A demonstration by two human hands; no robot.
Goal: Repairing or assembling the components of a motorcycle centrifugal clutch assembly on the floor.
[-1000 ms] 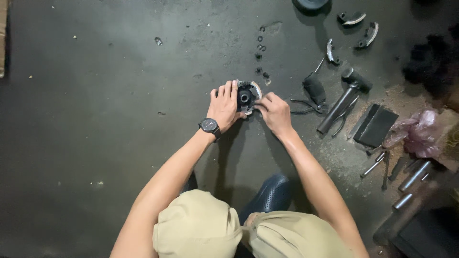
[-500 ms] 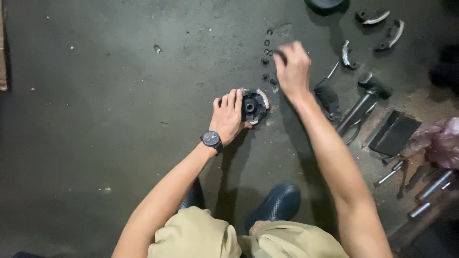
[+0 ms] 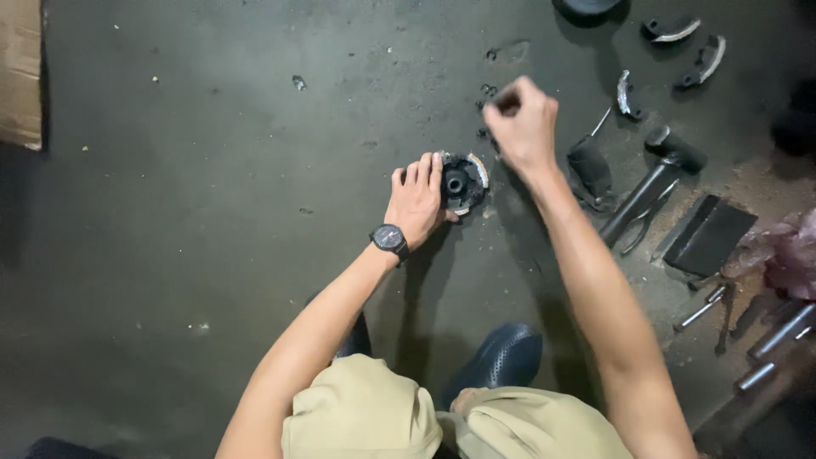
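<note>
Your left hand lies flat against the left side of the round black clutch-like assembly, fingers spread and resting on its rim. This reads as a steadying hold: the part sits on the bare concrete floor and would slide or turn without a hand against it. The assembly lies face up at the middle of the scene, its central bore visible and a pale curved lining showing on its right edge.

Your right hand is raised just beyond and to the right of the assembly, fingers pinched narrow. Something small and dark appears between the fingertips, but it is too small to identify. The hand hangs directly over a scatter of small dark parts on the floor, kept close to the assembly, presumably so they stay within reach.

To the right, tools and parts are laid out in a loose row: a hammer with its dark head to the far side, a flat dark case, several metal sockets or pins, and three curved brake-shoe-like pieces further off. A wristwatch is on your left wrist. A dark perforated shoe shows near your knees; you are crouched over the work.
</note>
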